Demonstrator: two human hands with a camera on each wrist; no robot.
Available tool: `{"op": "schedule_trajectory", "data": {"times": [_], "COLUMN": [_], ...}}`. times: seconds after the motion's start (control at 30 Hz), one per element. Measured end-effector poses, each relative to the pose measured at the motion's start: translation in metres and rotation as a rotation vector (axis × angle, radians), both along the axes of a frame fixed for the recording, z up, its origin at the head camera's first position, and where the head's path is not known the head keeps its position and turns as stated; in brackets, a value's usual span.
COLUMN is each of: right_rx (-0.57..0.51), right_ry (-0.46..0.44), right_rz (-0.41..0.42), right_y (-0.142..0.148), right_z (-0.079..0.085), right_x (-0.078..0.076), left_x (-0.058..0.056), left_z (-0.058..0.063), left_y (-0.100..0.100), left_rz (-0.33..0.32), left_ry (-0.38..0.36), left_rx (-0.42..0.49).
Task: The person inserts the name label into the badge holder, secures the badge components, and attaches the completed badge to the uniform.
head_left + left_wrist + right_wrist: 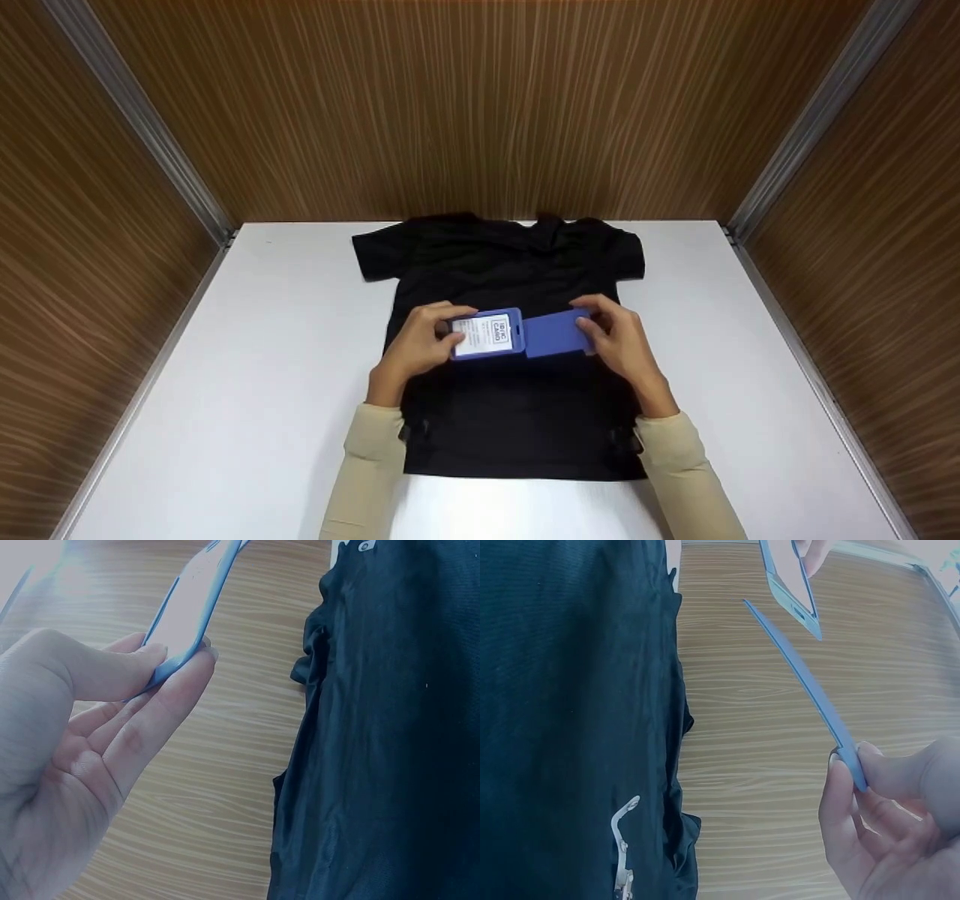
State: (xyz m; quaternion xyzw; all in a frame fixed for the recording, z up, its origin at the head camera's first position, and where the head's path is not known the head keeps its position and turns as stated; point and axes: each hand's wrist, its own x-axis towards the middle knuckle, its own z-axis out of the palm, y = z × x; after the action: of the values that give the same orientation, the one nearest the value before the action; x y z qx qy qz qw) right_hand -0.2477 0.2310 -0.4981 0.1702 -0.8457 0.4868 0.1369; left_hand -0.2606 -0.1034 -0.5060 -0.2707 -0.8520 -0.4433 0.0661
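Between thumb and fingers, my left hand (421, 339) pinches the end of a blue ID card holder (517, 341). A white printed card (480, 334) sits in its frame, lettering turned sideways. My right hand (619, 337) pinches the far end of a flat blue cover panel (556, 334). In the right wrist view the panel (802, 679) stands tilted, a small gap apart from the holder (791, 604). Both pieces are held up over a black short-sleeved shirt (517, 420), which lies spread out below. The left wrist view shows the holder (180, 652) edge-on in the left fingers.
The shirt lies on a white table (247, 360), collar toward the back. Brown wood-grain walls (480, 112) with metal corner rails (150, 127) enclose the back and sides. In the right wrist view a small pale curved thing (619, 840) shows against the shirt; its kind is unclear.
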Motion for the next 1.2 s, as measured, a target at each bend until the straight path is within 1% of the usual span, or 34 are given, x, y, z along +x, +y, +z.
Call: {"op": "schedule_trajectory", "data": {"times": [0.17, 0.37, 0.7, 0.9, 1.0, 1.2], "right_rx": [0.000, -0.030, -0.058, -0.081, -0.074, -0.043], "right_ry": [0.010, 0.030, 0.062, 0.060, 0.062, 0.081], "right_rz": [-0.017, -0.039, -0.119, -0.120, -0.120, -0.110], "right_y": [0.000, 0.002, 0.003, -0.001, -0.005, -0.015], "right_z": [0.001, 0.003, 0.006, 0.007, 0.006, 0.003], "right_x": [0.000, -0.001, -0.002, -0.001, 0.000, 0.003], "left_x": [0.000, 0.000, 0.000, 0.001, 0.001, 0.001], "left_z": [0.000, 0.000, 0.000, 0.001, 0.001, 0.002], "left_y": [0.000, 0.000, -0.001, 0.000, 0.001, 0.002], "left_rz": [-0.005, -0.005, 0.002, 0.000, -0.003, -0.004], "left_ry": [0.001, -0.002, -0.015, -0.014, -0.005, -0.012], "left_rx": [0.006, 0.008, 0.003, 0.008, 0.005, 0.004]}}
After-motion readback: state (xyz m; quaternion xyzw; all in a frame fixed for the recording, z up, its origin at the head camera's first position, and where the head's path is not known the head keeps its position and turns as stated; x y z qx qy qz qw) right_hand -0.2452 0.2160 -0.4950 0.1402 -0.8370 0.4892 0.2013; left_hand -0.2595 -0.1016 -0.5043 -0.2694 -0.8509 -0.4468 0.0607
